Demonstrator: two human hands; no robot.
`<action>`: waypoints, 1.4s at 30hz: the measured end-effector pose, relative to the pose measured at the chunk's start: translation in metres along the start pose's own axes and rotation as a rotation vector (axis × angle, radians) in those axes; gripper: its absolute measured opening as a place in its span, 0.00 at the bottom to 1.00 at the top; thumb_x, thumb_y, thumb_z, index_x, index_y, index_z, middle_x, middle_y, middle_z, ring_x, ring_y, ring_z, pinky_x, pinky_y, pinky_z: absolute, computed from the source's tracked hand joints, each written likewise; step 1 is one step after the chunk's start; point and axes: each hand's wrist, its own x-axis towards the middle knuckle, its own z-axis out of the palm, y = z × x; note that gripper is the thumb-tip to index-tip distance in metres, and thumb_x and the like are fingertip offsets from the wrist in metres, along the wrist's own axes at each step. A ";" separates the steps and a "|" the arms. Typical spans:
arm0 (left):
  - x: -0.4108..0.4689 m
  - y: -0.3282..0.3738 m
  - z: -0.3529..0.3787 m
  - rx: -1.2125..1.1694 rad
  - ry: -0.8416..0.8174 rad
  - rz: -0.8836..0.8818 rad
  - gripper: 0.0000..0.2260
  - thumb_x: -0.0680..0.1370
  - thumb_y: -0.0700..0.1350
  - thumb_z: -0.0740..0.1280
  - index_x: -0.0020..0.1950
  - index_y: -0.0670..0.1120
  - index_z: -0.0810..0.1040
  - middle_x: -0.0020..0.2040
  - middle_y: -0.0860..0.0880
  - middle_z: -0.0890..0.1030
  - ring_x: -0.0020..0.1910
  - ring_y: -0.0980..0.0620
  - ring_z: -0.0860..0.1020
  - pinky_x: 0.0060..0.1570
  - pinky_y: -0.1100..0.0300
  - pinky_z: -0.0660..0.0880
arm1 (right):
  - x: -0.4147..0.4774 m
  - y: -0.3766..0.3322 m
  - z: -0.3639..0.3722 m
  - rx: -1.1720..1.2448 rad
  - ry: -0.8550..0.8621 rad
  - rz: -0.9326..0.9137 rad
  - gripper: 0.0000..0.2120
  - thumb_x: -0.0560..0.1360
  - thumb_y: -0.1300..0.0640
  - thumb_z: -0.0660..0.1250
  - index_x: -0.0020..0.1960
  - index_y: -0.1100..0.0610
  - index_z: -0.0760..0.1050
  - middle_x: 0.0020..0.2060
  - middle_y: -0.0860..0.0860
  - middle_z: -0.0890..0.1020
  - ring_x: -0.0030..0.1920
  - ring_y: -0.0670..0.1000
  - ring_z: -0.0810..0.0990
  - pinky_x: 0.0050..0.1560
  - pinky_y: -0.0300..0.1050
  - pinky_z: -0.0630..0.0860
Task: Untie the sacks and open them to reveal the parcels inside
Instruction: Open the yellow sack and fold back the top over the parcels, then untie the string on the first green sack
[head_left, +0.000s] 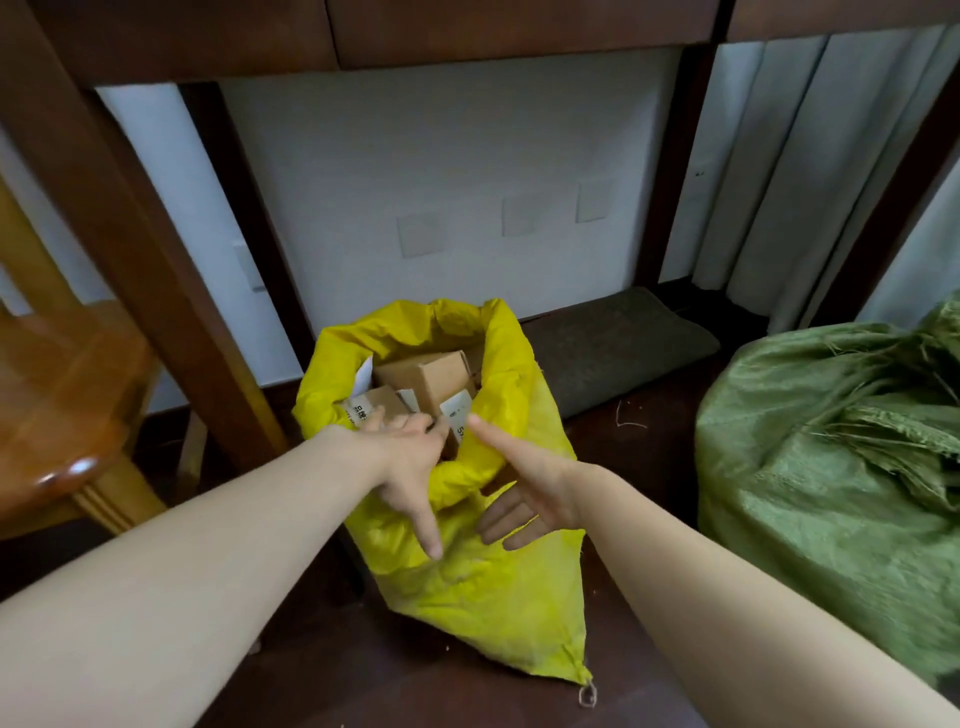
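Head view: yellow sack (467, 597) gapes open, brown cardboard parcels (431, 379) showing.

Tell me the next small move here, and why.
Probably lift the left hand and right hand off the yellow sack and reach right for the green sack. The yellow sack's mouth gapes with cardboard parcels showing, while the green sack's top looks bunched shut.
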 end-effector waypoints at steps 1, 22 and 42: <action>0.000 0.006 -0.007 -0.013 0.037 0.018 0.65 0.57 0.68 0.74 0.76 0.46 0.35 0.77 0.45 0.47 0.76 0.42 0.47 0.74 0.45 0.45 | -0.002 0.001 -0.011 0.020 0.059 0.005 0.50 0.62 0.21 0.54 0.67 0.60 0.66 0.52 0.66 0.81 0.51 0.61 0.83 0.51 0.53 0.78; 0.075 0.304 -0.116 -0.077 0.285 0.374 0.37 0.73 0.62 0.64 0.76 0.48 0.55 0.71 0.46 0.59 0.71 0.46 0.59 0.68 0.50 0.63 | -0.146 0.132 -0.287 -0.288 1.670 -0.316 0.18 0.76 0.59 0.61 0.65 0.54 0.70 0.64 0.54 0.70 0.65 0.56 0.68 0.62 0.50 0.67; 0.174 0.420 -0.138 -0.836 0.528 0.630 0.27 0.73 0.43 0.65 0.69 0.51 0.58 0.65 0.45 0.69 0.62 0.45 0.72 0.61 0.53 0.69 | -0.138 0.198 -0.384 0.726 1.233 -0.322 0.15 0.73 0.72 0.55 0.40 0.59 0.77 0.39 0.58 0.81 0.38 0.55 0.78 0.34 0.40 0.79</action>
